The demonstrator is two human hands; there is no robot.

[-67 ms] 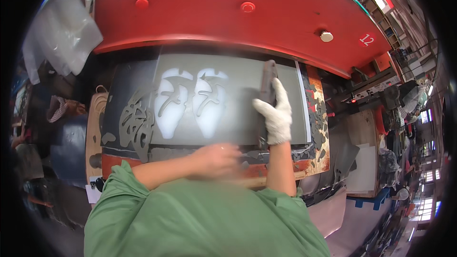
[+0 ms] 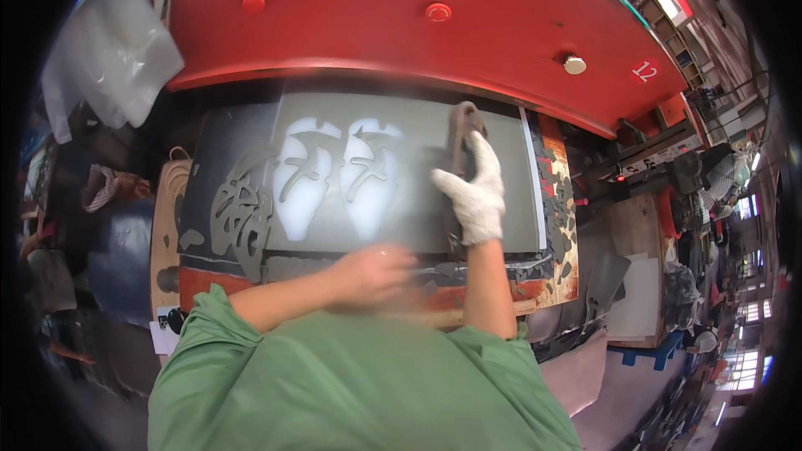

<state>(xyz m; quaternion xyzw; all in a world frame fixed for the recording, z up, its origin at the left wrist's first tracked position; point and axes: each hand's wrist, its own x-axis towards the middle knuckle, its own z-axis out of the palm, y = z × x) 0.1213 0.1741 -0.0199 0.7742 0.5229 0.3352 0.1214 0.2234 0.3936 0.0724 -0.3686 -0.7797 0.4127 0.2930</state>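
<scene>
The right hand (image 2: 478,200), in a white knitted glove, was closed around a dark brown, narrow tool (image 2: 458,135), its thumb spread to the left side. The tool stood lengthwise away from the body, over the right half of a grey sheet (image 2: 516,142) on the bench (image 2: 170,217); whether it touched the sheet could not be told. The bare left hand (image 2: 373,276) was near the sheet's front edge, fingers curled and blurred, so it was impossible to tell whether it held anything. Left of the tool, two pale, pointed shapes (image 2: 305,210) showed side by side in the sheet, each with grey branching bands across its upper part. Farther left, a dark openwork offcut (image 2: 238,221) lay beside them. Beyond the sheet stretched a red machine beam (image 2: 351,38) with two red buttons (image 2: 438,12) and a whitish knob (image 2: 575,65). Clear plastic (image 2: 125,54) hung at its left end.
</scene>
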